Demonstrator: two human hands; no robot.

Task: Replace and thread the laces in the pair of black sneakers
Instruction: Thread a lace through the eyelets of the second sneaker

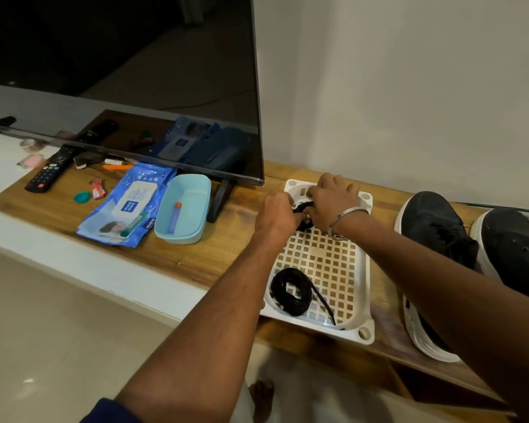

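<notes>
Both hands are working together over the far end of the tray (361,288). We are curling the left hand (277,213) round one side of a black lace bundle (303,210), and the right hand (330,198), knuckles up, is pinching the other side; the two hands are almost touching. A metal bangle (345,216) is sitting on our right wrist.

Scanning left to right along the wooden shelf (196,257):
- a black remote (48,172) is lying near the left end, below the TV (119,71) edge;
- a teal cap (82,197) and a small red wrapper (97,188) are lying just beside each other;
- a blue wipes pack (126,206) is lying flat, touching the pale blue tub (193,190);
- the tub is holding a tube (174,217) with an orange cap;
- the white lattice tray is sitting right of the TV foot;
- a second lace (293,293), coiled, is resting in the near left corner of the tray, one end trailing toward the near rim;
- two black sneakers (434,227) with white soles are lying side by side right of the tray, toes pointing away from us. Our right forearm is covering part of the nearer sneaker. We cannot tell whether either sneaker is carrying a lace.
</notes>
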